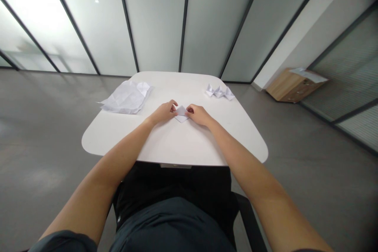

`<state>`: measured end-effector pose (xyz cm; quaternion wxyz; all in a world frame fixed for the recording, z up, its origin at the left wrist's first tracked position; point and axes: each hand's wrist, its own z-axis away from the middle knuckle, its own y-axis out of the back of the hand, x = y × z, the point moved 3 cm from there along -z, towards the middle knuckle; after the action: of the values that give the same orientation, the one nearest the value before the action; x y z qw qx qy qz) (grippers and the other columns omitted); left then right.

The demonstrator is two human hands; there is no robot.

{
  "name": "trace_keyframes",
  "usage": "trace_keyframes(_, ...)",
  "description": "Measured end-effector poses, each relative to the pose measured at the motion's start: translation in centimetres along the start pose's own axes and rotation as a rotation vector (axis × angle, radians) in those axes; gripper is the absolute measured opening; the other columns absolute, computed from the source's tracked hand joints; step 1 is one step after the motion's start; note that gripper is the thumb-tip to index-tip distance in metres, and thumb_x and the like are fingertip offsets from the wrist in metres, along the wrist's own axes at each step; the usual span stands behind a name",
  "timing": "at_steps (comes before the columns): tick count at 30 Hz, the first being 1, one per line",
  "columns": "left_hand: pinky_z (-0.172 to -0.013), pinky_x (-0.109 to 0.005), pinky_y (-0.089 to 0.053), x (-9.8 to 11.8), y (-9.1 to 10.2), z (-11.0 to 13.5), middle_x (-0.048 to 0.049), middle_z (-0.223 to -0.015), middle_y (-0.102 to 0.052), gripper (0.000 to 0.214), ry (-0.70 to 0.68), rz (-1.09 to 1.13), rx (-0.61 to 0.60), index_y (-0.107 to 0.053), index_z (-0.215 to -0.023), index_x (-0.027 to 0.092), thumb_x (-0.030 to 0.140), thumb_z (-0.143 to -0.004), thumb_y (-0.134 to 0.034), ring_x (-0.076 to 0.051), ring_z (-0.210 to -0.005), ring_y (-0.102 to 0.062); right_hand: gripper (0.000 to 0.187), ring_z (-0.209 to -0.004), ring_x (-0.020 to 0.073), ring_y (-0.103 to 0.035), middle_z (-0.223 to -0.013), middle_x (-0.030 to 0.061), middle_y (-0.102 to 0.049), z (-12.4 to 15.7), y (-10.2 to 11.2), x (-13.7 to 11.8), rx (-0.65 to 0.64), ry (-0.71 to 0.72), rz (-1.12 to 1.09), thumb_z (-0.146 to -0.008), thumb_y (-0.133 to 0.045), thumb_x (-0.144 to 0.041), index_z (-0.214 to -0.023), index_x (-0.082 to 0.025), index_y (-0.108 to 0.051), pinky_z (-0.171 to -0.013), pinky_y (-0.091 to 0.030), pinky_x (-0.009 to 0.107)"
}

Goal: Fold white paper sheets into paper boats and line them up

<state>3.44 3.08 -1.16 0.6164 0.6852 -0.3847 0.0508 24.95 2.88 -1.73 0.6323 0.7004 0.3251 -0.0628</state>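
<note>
- Head cam: the small folded paper (182,117) lay near the mid. of the white table (177,145).
- L hand (165,113), also near table mid., touched the paper w/ bent fingers; couldn't tell if it pinched.
- R hand (200,114), same spot: touched it too, fingers curled; pinch or not, couldn't tell.
- Big creased sheets (126,97) lay on the table's far L, poking past its edge.
- 3 pointy paper shapes (219,92) sat on the table's far R.
</note>
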Motion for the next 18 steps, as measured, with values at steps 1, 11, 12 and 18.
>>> trace_keyframes(1,-0.086,-0.03,-0.054,-0.05,0.05,-0.05,-0.005,-0.103,-0.077,0.041,-0.017,-0.001,-0.006,-0.065,-0.124,0.02,0.023,-0.084,-0.073,-0.02,-0.094,-0.071,0.014,-0.089,0.0165,-0.068,-0.103,0.0044,-0.078,0.08,0.04,-0.02,0.001,-0.003,-0.031,-0.094,-0.072,-0.022,-0.108,-0.019,-0.074,-0.082,-0.049,0.026)
trace_keyframes(11,-0.071,-0.029,-0.043,-0.13,0.44,-0.22,-0.0044,-0.084,-0.076,0.043,-0.064,-0.069,-0.028,-0.079,-0.093,0.02,0.05,-0.1,-0.049,-0.019,-0.076,-0.063,0.012,-0.083,0.0154,-0.066,-0.093,0.0012,-0.077,-0.19,0.19,0.54,0.053,-0.019,-0.246,-0.085,-0.074,-0.02,-0.097,-0.019,-0.072,-0.08,-0.05,0.027)
trace_keyframes(12,-0.069,-0.028,-0.041,-0.16,0.48,-0.22,-0.0034,-0.079,-0.074,0.042,-0.053,-0.059,-0.019,-0.079,-0.089,0.019,0.051,-0.098,-0.052,-0.018,-0.073,-0.06,0.013,-0.083,0.0156,-0.066,-0.093,0.0013,-0.077,-0.29,0.1,0.66,0.052,-0.022,-0.269,-0.084,-0.074,-0.02,-0.097,-0.019,-0.072,-0.08,-0.05,0.027)
trace_keyframes(18,-0.061,-0.027,-0.033,-0.28,0.83,-0.4,0.001,-0.066,-0.062,0.042,-0.016,0.082,0.039,-0.075,-0.078,0.016,0.054,-0.09,-0.062,-0.014,-0.065,-0.051,0.017,-0.08,0.016,-0.067,-0.095,0.0017,-0.077,-0.31,-0.25,0.46,0.01,0.005,-0.407,-0.09,-0.067,-0.031,-0.101,-0.019,-0.073,-0.074,-0.052,0.025)
